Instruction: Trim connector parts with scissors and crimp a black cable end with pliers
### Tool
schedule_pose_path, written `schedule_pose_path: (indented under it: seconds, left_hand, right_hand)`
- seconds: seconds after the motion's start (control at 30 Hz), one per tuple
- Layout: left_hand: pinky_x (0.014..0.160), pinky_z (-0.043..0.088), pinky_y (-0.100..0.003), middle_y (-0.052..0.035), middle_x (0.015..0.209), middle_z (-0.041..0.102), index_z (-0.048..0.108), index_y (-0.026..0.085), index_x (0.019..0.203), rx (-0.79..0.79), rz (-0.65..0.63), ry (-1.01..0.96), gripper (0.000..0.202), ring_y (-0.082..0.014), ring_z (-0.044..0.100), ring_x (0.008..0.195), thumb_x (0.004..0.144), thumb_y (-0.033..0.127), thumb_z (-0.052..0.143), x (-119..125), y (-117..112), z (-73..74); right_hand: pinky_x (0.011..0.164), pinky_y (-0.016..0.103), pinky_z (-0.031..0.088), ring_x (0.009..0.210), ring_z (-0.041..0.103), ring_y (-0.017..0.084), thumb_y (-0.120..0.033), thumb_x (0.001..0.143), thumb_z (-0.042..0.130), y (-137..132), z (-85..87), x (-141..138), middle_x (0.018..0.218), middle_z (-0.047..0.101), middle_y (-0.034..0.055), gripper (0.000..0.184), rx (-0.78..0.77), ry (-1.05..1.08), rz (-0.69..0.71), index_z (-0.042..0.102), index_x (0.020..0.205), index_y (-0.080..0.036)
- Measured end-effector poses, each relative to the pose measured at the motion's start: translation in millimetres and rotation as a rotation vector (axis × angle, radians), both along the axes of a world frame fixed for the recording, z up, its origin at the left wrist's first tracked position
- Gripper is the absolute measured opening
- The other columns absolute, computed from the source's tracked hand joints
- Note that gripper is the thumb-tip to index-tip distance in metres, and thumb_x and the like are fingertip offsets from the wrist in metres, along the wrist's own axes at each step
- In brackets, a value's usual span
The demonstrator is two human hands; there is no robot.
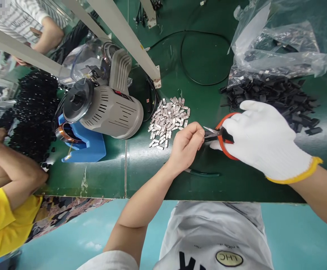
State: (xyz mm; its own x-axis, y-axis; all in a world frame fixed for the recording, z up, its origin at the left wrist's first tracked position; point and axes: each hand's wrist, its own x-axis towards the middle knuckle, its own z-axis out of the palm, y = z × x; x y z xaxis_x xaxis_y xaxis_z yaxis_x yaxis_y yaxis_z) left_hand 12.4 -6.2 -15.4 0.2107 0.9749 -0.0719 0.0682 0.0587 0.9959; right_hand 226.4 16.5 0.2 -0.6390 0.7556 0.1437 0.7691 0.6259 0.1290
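My right hand (260, 138), in a white knit glove with a yellow cuff, is closed round orange-handled pliers (222, 135) whose jaws point left. My bare left hand (186, 144) is pinched shut at the tip of those jaws, holding something too small to make out. Both hands hover over the green table (141, 172), just right of a pile of small silver metal shells (169, 120). A heap of black plastic parts (276, 93) lies behind my right hand.
A grey motor-like machine (110, 107) on a blue base (87, 144) stands at left. A clear plastic bag (287, 37) lies at back right, a black cable (200, 56) loops behind. Other people's arms (14, 172) rest at the left edge, beside more black parts (34, 108).
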Motion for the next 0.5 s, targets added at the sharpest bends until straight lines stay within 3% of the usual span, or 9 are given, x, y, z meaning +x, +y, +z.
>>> schedule_pose_path:
  seconds: [0.3, 0.5]
  left_hand:
    - [0.056, 0.035, -0.027, 0.0042, 0.061, 0.044, 0.049, 0.020, 0.073, 0.000, 0.023, -0.008, 0.030, -0.0098, 0.042, 0.057, 0.101, 0.032, 0.054, -4.0, 1.2, 1.6]
    - [0.056, 0.034, -0.026, 0.0048, 0.060, 0.043, 0.048, 0.020, 0.072, -0.038, 0.020, -0.040, 0.031, -0.0093, 0.041, 0.055, 0.100, 0.033, 0.056, -3.3, 2.1, 1.8]
  right_hand:
    - [0.102, 0.043, 0.042, 0.061, 0.044, 0.020, -0.066, 0.094, 0.050, 0.5, 0.6, 0.4, 0.063, 0.051, 0.0031, 0.050, -0.004, 0.040, 0.005, 0.056, 0.073, -0.021]
    - [0.106, 0.042, 0.040, 0.061, 0.042, 0.019, -0.066, 0.095, 0.048, 0.0, 2.8, 0.4, 0.063, 0.046, 0.0010, 0.050, -0.007, 0.008, -0.002, 0.053, 0.073, -0.022]
